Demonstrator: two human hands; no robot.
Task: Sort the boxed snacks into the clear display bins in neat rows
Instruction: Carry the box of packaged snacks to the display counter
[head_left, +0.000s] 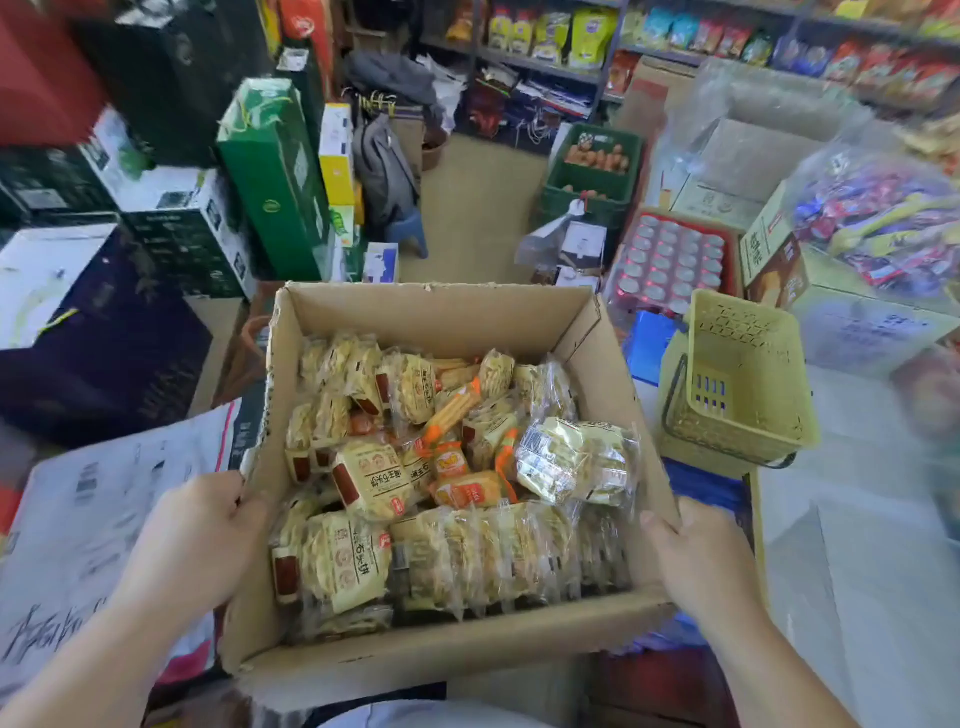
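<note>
An open cardboard box (441, 317) fills the middle of the head view. Inside lie several yellow-wrapped snack packs (363, 478) and a few orange ones (452, 410), loosely heaped. My left hand (202, 540) grips the box's left wall near the front corner. On the opposite side my right hand (701, 556) grips the right wall, thumb over the rim. No clear display bin is in sight.
A yellow plastic basket (737, 384) stands just right of the box, with nothing in it. A tray of cans (670, 260) and cartons sit behind it. Dark and green cartons (270, 176) are stacked at left. Bare floor (472, 208) runs ahead toward stocked shelves (571, 36).
</note>
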